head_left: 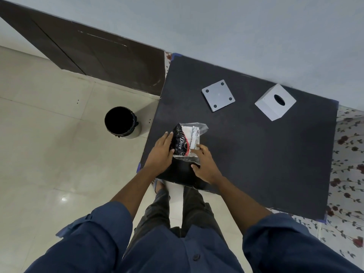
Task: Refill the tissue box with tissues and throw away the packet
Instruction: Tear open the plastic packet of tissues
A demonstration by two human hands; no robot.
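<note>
A plastic tissue packet (187, 139), black and white with red print, lies near the front left corner of the black table (256, 154). My left hand (161, 152) presses against its left side, and my right hand (204, 164) grips its near right end. Both hands hold the packet. At the table's far right stands the white tissue box (275, 102) with its oval slot facing up. Its flat white base plate (218, 95), with dark pads at the corners, lies apart from it to the left.
A black-lined waste bin (122, 122) stands on the tiled floor left of the table. A dark wooden door (88, 50) is behind it. A floral cloth (348, 154) shows under the black top at the right. The wall runs along the table's far edge.
</note>
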